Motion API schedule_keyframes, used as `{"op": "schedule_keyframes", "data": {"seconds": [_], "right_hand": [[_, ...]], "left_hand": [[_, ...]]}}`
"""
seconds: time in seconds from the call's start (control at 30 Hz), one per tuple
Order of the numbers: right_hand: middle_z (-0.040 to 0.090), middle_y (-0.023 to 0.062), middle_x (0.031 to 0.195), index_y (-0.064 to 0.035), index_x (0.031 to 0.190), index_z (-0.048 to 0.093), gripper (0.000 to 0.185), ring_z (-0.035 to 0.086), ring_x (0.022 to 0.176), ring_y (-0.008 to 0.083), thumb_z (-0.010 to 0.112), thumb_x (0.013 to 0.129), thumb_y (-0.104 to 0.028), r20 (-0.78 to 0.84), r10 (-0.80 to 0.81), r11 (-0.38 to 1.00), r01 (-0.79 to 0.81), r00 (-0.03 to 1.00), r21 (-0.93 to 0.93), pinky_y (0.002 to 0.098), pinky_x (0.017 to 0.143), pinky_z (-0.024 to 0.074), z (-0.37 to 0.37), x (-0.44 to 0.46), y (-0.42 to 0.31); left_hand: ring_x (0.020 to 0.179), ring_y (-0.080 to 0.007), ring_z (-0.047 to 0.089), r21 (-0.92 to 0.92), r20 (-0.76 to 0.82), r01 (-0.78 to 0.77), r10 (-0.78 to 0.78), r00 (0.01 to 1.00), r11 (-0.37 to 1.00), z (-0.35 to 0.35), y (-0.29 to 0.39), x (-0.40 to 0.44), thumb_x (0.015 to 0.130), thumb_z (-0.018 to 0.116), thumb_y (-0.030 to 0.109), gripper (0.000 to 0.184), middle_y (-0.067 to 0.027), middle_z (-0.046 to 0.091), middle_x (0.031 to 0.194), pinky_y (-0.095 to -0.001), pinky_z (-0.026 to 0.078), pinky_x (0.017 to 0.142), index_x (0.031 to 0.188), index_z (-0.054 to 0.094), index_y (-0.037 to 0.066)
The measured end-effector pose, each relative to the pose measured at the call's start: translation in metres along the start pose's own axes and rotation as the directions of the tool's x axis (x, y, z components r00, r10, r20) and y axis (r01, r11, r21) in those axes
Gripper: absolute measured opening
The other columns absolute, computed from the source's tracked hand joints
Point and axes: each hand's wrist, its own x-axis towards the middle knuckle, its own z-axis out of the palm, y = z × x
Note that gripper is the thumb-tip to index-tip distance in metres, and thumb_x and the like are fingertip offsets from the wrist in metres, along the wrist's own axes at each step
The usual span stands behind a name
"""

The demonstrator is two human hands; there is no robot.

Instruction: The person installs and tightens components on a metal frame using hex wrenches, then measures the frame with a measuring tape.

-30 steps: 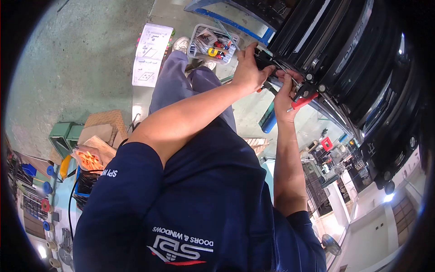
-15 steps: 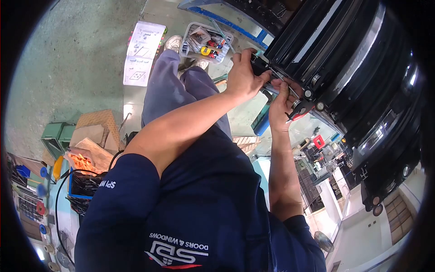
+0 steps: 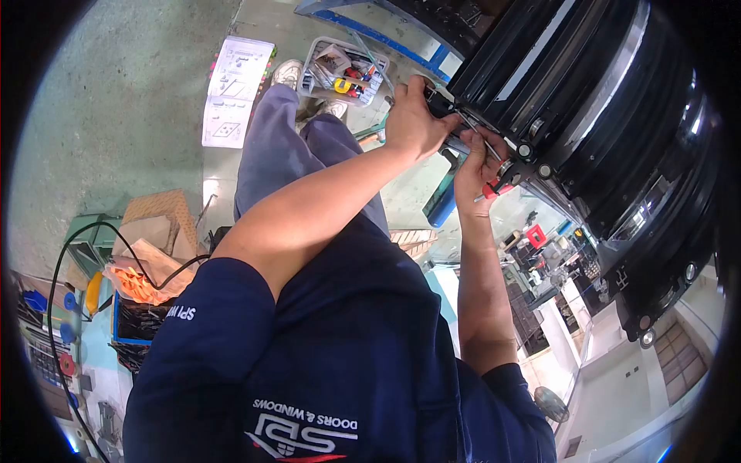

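Observation:
Black profiles with rollers and fittings on their ends fill the upper right. My left hand is closed round a small black part at the near end of these profiles, thumb pressed against it. Just right of it and a little lower, my right hand is closed, with thumb and fingers pinched by a thin metal rod. A red-handled tool lies across the right palm, its metal tip poking out to the left. The fingertips of both hands are partly hidden by the profiles.
An open printed booklet lies on the floor beside a clear bin of tools. A blue-framed stand is at the top. Lower left are cardboard, a green crate and a black cable.
The view has shifted, so booklet and bin appear further left. Both hands keep their holds; the red-handled tool has turned slightly in my right hand. More of the black cable shows at left.

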Motion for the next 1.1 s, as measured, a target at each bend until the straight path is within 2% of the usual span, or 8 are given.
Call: {"op": "schedule_keyframes", "data": {"seconds": [0.1, 0.27, 0.63, 0.7, 0.77, 0.8, 0.9, 1.1], "right_hand": [[0.07, 0.0119, 0.094, 0.0003, 0.111, 0.056, 0.012, 0.068, 0.091, 0.0182, 0.051, 0.104, -0.008, 0.002, -0.038, 0.998, 0.037, 0.999, 0.055, 0.029, 0.086, 0.0534, 0.0, 0.001, 0.003], [0.069, 0.0087, 0.089, 0.0006, 0.101, 0.065, 0.009, 0.068, 0.082, 0.0165, 0.058, 0.096, 0.001, -0.065, 0.02, 0.998, -0.016, 0.998, 0.061, 0.029, 0.077, 0.0531, 0.003, 0.003, -0.005], [0.069, 0.0054, 0.087, -0.001, 0.095, 0.066, 0.003, 0.066, 0.079, 0.0131, 0.065, 0.095, -0.004, -0.118, 0.011, 0.997, -0.001, 0.993, 0.081, 0.0278, 0.071, 0.0515, 0.01, 0.005, -0.008], [0.069, 0.0046, 0.087, -0.0015, 0.093, 0.067, 0.004, 0.065, 0.079, 0.0128, 0.067, 0.095, -0.005, -0.12, 0.017, 0.995, -0.005, 0.993, 0.099, 0.0272, 0.071, 0.051, 0.01, 0.004, -0.005], [0.069, 0.0093, 0.087, -0.0016, 0.098, 0.058, 0.015, 0.067, 0.08, 0.016, 0.062, 0.1, -0.016, -0.072, -0.081, 0.995, 0.076, 0.994, -0.069, 0.0286, 0.071, 0.0525, 0.011, 0.005, 0.005], [0.069, 0.0093, 0.087, -0.0016, 0.098, 0.058, 0.015, 0.067, 0.08, 0.016, 0.062, 0.1, -0.016, -0.071, -0.083, 0.994, 0.078, 0.994, -0.071, 0.0286, 0.071, 0.0525, 0.012, 0.006, 0.003], [0.069, 0.0105, 0.089, -0.0008, 0.099, 0.058, 0.015, 0.067, 0.081, 0.0161, 0.062, 0.1, -0.015, -0.066, -0.122, 0.991, 0.118, 0.99, -0.066, 0.0292, 0.073, 0.053, 0.018, 0.004, -0.001], [0.069, 0.0127, 0.096, 0.0004, 0.099, 0.058, 0.012, 0.067, 0.082, 0.0172, 0.062, 0.1, -0.011, -0.154, -0.063, 0.984, 0.087, 0.986, 0.158, 0.0298, 0.078, 0.0539, 0.023, -0.01, -0.002]], "left_hand": [[0.1, -0.0433, 0.063, -0.029, 0.02, 0.043, -0.042, 0.999, 0.999, 0.001, 0.001, 0.0, 0.071, 0.085, 0.026, 0.066, -0.022, 0.052, 0.116, -0.0485, 0.052, 0.086, 0.122, 0.048, 0.006], [0.102, -0.0432, 0.063, -0.014, 0.012, 0.019, -0.019, 1.0, 1.0, 0.001, -0.001, 0.0, 0.071, 0.085, 0.026, 0.064, -0.0211, 0.053, 0.116, -0.0488, 0.052, 0.085, 0.121, 0.049, 0.006], [0.102, -0.0424, 0.064, 0.012, 0.041, 0.026, -0.027, 0.999, 1.0, -0.001, -0.001, 0.0, 0.073, 0.086, 0.029, 0.066, -0.0205, 0.053, 0.117, -0.0495, 0.052, 0.084, 0.122, 0.049, 0.006], [0.092, -0.0331, 0.066, 0.06, 0.01, -0.011, 0.011, 1.0, 0.998, -0.001, 0.0, -0.001, 0.074, 0.086, 0.029, 0.065, -0.0193, 0.058, 0.111, -0.0401, 0.053, 0.079, 0.122, 0.048, 0.006], [0.097, -0.0378, 0.065, 0.054, 0.017, 0.002, -0.003, 1.0, 0.999, -0.003, 0.001, -0.002, 0.074, 0.086, 0.029, 0.065, -0.0202, 0.055, 0.115, -0.0446, 0.052, 0.082, 0.123, 0.048, 0.006], [0.102, -0.0426, 0.064, 0.048, 0.027, 0.016, -0.017, 0.999, 0.999, -0.003, 0.002, -0.002, 0.074, 0.085, 0.028, 0.065, -0.0211, 0.053, 0.118, -0.0491, 0.051, 0.086, 0.124, 0.048, 0.007], [0.102, -0.0427, 0.064, 0.05, 0.017, -0.003, 0.002, 1.0, 0.999, -0.004, 0.003, -0.003, 0.074, 0.084, 0.028, 0.064, -0.0213, 0.052, 0.118, -0.0491, 0.052, 0.086, 0.123, 0.048, 0.007], [0.103, -0.0426, 0.064, 0.041, 0.026, -0.01, 0.009, 1.0, 0.999, -0.004, 0.001, -0.002, 0.075, 0.085, 0.027, 0.064, -0.0213, 0.052, 0.12, -0.0492, 0.052, 0.086, 0.123, 0.048, 0.007]]}}
